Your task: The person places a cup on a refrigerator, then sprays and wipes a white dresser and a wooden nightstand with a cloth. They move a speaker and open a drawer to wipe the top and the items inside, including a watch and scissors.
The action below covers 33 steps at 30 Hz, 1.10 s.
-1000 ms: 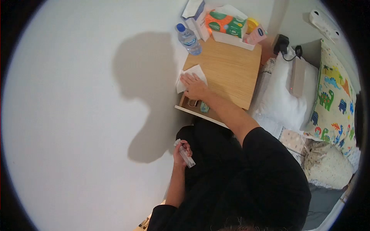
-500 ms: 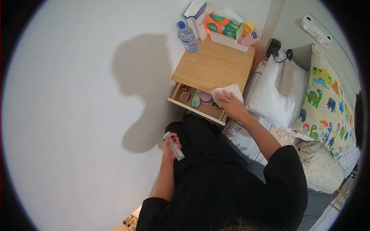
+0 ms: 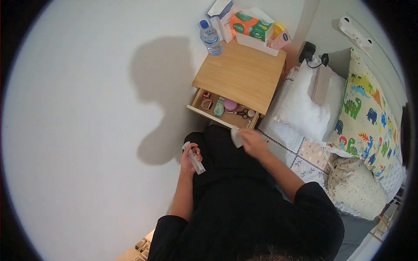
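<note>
1. Two hands are busy, each closed on its own thing. The right hand (image 3: 252, 142) pinches a white cloth (image 3: 236, 136) between its fingers, folded small, in front of the body and just below the open drawer (image 3: 223, 114).
2. The left hand (image 3: 190, 157) is wrapped around a small clear spray bottle (image 3: 194, 159), held low beside the dark trousers with the nozzle end up (kept out of the way there, I'd judge, while the cloth hand works).
3. The drawer stands pulled out of the wooden bedside table (image 3: 241, 77), so its contents lie open to view: scissors (image 3: 240, 114), a pink round case (image 3: 230, 105), a greenish tube (image 3: 219, 108) and smaller bits I can't make out.
4. The tabletop is bare in the middle; a water bottle (image 3: 209, 37), a white carton (image 3: 221, 14) and a white tray (image 3: 257, 43) holding an orange-green tissue pack (image 3: 251, 26) crowd its far edge against the wall.
5. Beside the table lie a white pillow (image 3: 300, 106) and a dinosaur-print pillow (image 3: 368, 108).
</note>
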### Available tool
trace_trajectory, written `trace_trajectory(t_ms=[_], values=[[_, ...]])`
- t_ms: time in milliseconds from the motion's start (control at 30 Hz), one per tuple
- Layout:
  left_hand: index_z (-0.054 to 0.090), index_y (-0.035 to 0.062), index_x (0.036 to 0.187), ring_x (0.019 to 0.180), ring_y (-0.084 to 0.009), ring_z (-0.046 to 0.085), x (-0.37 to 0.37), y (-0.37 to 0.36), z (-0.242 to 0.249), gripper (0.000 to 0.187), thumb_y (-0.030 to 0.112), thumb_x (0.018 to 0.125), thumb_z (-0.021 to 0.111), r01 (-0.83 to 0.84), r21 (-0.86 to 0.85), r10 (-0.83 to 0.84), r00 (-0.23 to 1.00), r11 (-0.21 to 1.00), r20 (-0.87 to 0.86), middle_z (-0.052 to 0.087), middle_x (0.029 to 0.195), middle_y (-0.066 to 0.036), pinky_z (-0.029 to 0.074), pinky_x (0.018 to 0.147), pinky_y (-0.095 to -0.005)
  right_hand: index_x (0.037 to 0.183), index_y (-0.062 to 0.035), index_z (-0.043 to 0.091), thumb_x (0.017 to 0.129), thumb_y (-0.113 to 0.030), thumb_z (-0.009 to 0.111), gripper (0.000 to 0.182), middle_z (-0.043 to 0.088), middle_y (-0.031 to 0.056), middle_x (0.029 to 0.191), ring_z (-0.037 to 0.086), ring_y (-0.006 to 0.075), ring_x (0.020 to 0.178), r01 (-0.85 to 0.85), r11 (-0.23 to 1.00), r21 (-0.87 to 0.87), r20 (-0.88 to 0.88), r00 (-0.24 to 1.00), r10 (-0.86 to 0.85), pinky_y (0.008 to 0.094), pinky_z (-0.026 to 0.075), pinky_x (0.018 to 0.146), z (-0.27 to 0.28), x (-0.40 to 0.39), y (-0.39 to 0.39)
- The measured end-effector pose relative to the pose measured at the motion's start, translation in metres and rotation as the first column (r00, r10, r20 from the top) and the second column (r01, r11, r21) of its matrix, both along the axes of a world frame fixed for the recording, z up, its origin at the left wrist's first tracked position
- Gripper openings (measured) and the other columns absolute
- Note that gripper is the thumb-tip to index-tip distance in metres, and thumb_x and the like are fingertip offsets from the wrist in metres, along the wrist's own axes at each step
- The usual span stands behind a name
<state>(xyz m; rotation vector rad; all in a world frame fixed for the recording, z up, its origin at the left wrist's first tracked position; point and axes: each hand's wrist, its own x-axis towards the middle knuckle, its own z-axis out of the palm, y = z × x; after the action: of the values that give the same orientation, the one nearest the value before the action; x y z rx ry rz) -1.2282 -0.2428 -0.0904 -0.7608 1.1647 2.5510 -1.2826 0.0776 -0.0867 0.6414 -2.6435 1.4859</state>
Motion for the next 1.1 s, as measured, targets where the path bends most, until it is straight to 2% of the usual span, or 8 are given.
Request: trace_trajectory(t_ms=[67, 300, 633, 900, 967, 1000, 1067, 1100], values=[[0.063, 0.0104, 0.099, 0.047, -0.0163, 0.049, -0.001, 0.000, 0.001, 0.028, 0.037, 0.099, 0.055, 0.009, -0.005, -0.010, 1.000, 1.000, -0.013, 0.058, 0.070, -0.005, 0.041, 0.047, -0.0301, 0.119, 0.0021, 0.063, 0.083, -0.001, 0.056, 0.037, 0.061, 0.0204, 0.126, 0.058, 0.0366, 0.118, -0.142, 0.990, -0.026, 0.117, 0.983, 0.144, 0.0408, 0.047, 0.103, -0.003, 0.001, -0.030], [0.063, 0.0105, 0.098, 0.048, -0.0168, 0.050, 0.003, -0.001, 0.005, 0.027, 0.037, 0.098, 0.055, 0.004, -0.019, -0.004, 1.000, 1.000, 0.008, 0.058, 0.070, -0.005, 0.042, 0.047, -0.0312, 0.129, 0.0058, 0.055, 0.084, -0.006, 0.054, 0.046, 0.052, 0.0208, 0.138, 0.053, 0.0364, 0.125, -0.133, 0.988, 0.078, 0.248, 0.962, 0.110, 0.0402, 0.043, 0.108, -0.046, -0.029, -0.066], [0.063, 0.0103, 0.097, 0.048, -0.0168, 0.050, 0.005, -0.004, 0.001, 0.027, 0.036, 0.098, 0.056, -0.029, -0.004, 0.029, 0.999, 1.000, 0.026, 0.059, 0.070, -0.005, 0.042, 0.047, -0.0304, 0.128, 0.0035, 0.056, 0.081, -0.012, 0.060, 0.049, 0.053, 0.0188, 0.137, 0.054, 0.0370, 0.123, 0.012, 0.963, 0.268, 0.183, 0.981, -0.063, 0.0432, 0.045, 0.105, -0.056, -0.091, -0.039], [0.063, 0.0100, 0.098, 0.048, -0.0163, 0.051, 0.003, -0.001, 0.003, 0.028, 0.037, 0.099, 0.055, -0.019, -0.009, 0.019, 1.000, 1.000, 0.011, 0.058, 0.070, -0.005, 0.042, 0.047, -0.0297, 0.126, 0.0040, 0.057, 0.080, -0.011, 0.062, 0.049, 0.057, 0.0191, 0.131, 0.055, 0.0380, 0.121, 0.018, 0.969, 0.246, 0.100, 0.994, -0.044, 0.0437, 0.046, 0.103, -0.073, -0.090, -0.022], [0.062, 0.0097, 0.099, 0.048, -0.0163, 0.052, 0.003, 0.000, 0.004, 0.028, 0.036, 0.100, 0.053, -0.034, -0.018, 0.034, 0.999, 0.999, 0.012, 0.058, 0.069, -0.005, 0.042, 0.046, -0.0294, 0.126, 0.0031, 0.057, 0.080, -0.012, 0.066, 0.050, 0.062, 0.0178, 0.124, 0.060, 0.0335, 0.116, 0.083, 0.995, 0.050, 0.170, 0.981, -0.090, 0.0390, 0.047, 0.101, -0.097, -0.083, -0.016], [0.062, 0.0100, 0.098, 0.049, -0.0162, 0.052, 0.003, -0.001, 0.004, 0.028, 0.037, 0.098, 0.056, -0.012, -0.011, 0.012, 1.000, 1.000, 0.003, 0.058, 0.070, -0.005, 0.042, 0.047, -0.0299, 0.126, 0.0031, 0.057, 0.080, -0.012, 0.066, 0.050, 0.062, 0.0178, 0.124, 0.060, 0.0335, 0.116, 0.067, 0.996, 0.054, 0.173, 0.982, -0.076, 0.0390, 0.047, 0.101, -0.089, -0.078, -0.015], [0.062, 0.0101, 0.098, 0.050, -0.0160, 0.052, 0.004, -0.002, 0.005, 0.027, 0.037, 0.097, 0.059, 0.025, -0.009, -0.025, 0.999, 1.000, -0.029, 0.059, 0.071, -0.005, 0.042, 0.049, -0.0305, 0.120, 0.0006, 0.059, 0.083, -0.006, 0.067, 0.039, 0.067, 0.0128, 0.111, 0.064, 0.0245, 0.104, 0.437, 0.861, -0.259, 0.687, 0.710, -0.154, 0.0340, 0.051, 0.091, -0.059, -0.059, -0.008], [0.062, 0.0101, 0.098, 0.050, -0.0160, 0.052, 0.005, -0.003, 0.004, 0.027, 0.037, 0.097, 0.059, 0.013, -0.001, -0.013, 1.000, 1.000, -0.021, 0.059, 0.071, -0.005, 0.042, 0.049, -0.0305, 0.120, 0.0006, 0.059, 0.083, -0.006, 0.067, 0.039, 0.067, 0.0128, 0.111, 0.064, 0.0245, 0.104, 0.429, 0.868, -0.249, 0.691, 0.707, -0.151, 0.0340, 0.051, 0.091, -0.060, -0.052, -0.004]])
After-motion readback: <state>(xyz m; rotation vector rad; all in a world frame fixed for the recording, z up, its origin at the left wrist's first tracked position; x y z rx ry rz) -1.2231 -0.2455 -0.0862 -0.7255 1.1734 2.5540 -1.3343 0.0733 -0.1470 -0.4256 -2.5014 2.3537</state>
